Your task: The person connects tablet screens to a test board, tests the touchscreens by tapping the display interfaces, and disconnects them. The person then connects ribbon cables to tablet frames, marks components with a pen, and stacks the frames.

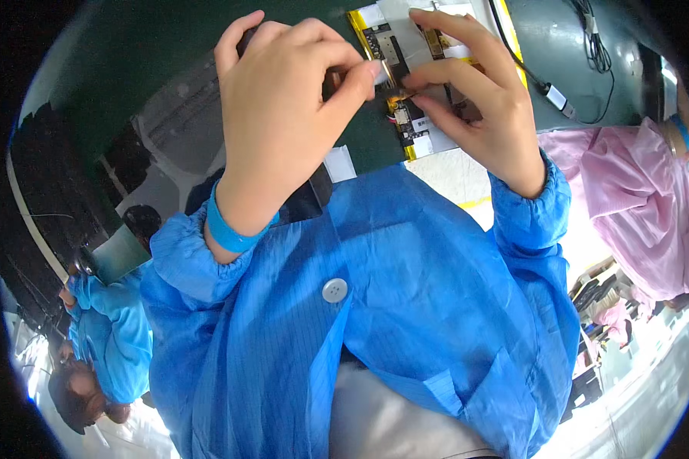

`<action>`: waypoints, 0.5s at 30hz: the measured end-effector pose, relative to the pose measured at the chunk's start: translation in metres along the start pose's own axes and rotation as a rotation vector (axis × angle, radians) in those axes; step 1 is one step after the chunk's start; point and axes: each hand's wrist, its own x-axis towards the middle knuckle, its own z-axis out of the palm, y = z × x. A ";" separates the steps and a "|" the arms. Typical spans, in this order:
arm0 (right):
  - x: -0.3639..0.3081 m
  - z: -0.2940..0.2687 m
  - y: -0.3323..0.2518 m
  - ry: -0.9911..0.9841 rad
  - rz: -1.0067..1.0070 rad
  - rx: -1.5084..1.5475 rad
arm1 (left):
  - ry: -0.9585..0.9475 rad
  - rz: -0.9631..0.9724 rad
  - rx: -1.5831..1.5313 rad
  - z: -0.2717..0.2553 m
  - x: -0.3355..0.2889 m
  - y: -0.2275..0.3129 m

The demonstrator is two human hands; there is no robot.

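Observation:
An opened flat tablet-like device (438,144) lies on the dark green bench, with yellow edges, a silvery inner face and black circuit boards (404,122). Over its left edge, my left hand (283,115) is closed, thumb and index finger pressed together beside a small shiny strip. A dark thing shows partly behind its curled fingers; its kind is hidden. My right hand (490,107) pinches the end of a small orange flex cable (396,100) at the board, between thumb and index finger. Its other fingers arch over the device.
A black cable with a white-and-black plug (557,98) runs along the device's right, near a coiled black cord (599,53). A black flat object (302,205) and a white piece (340,164) lie at the bench's near edge. A co-worker in pink (628,206) is close at right; another in blue (115,329) sits at lower left.

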 end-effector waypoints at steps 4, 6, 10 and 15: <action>0.008 0.005 -0.005 -0.047 -0.076 -0.028 | 0.019 -0.001 0.018 -0.002 -0.008 -0.008; 0.010 0.010 -0.009 -0.036 -0.075 -0.050 | -0.001 0.016 0.052 -0.004 -0.010 -0.011; 0.006 0.020 -0.025 0.001 -0.064 -0.096 | -0.026 0.020 0.057 -0.011 -0.017 -0.013; 0.010 0.029 -0.029 0.000 -0.050 -0.067 | -0.047 -0.001 0.075 -0.015 -0.024 -0.021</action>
